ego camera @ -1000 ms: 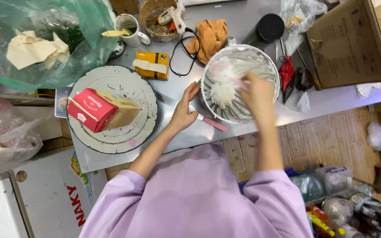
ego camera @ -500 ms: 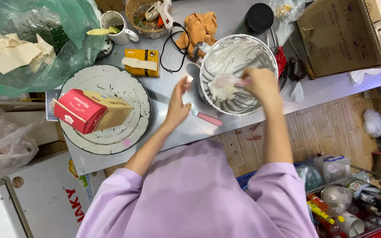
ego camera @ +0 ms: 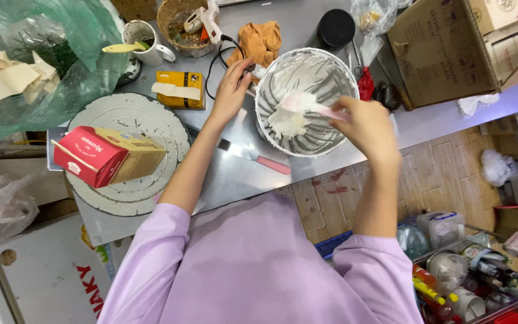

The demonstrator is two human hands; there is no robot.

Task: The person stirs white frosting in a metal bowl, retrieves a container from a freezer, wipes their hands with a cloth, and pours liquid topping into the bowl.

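The right hand (ego camera: pixel 364 123) grips a pink spatula (ego camera: pixel 307 107), whose blade is in white cream (ego camera: pixel 288 122) inside the metal bowl (ego camera: pixel 331 72). The left hand (ego camera: pixel 232 90) rests with its fingers on the outer rim of the bowl, on its left side. The bowl stands on the grey tabletop (ego camera: pixel 235 174). Left of the bowl lies a pink-handled palette knife (ego camera: pixel 253 157), and further left a round turntable (ego camera: pixel 121 120) carries a red carton (ego camera: pixel 106 157).

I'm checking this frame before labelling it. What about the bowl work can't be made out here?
- Head view: the spatula blade tip is buried in white cream; its shape is hidden.
- The right hand is motion-blurred and covers the handle, so its grip is unclear.
- The left hand fingertips lie behind the metal bowl rim.
- The cardboard box is cut off by the top edge.
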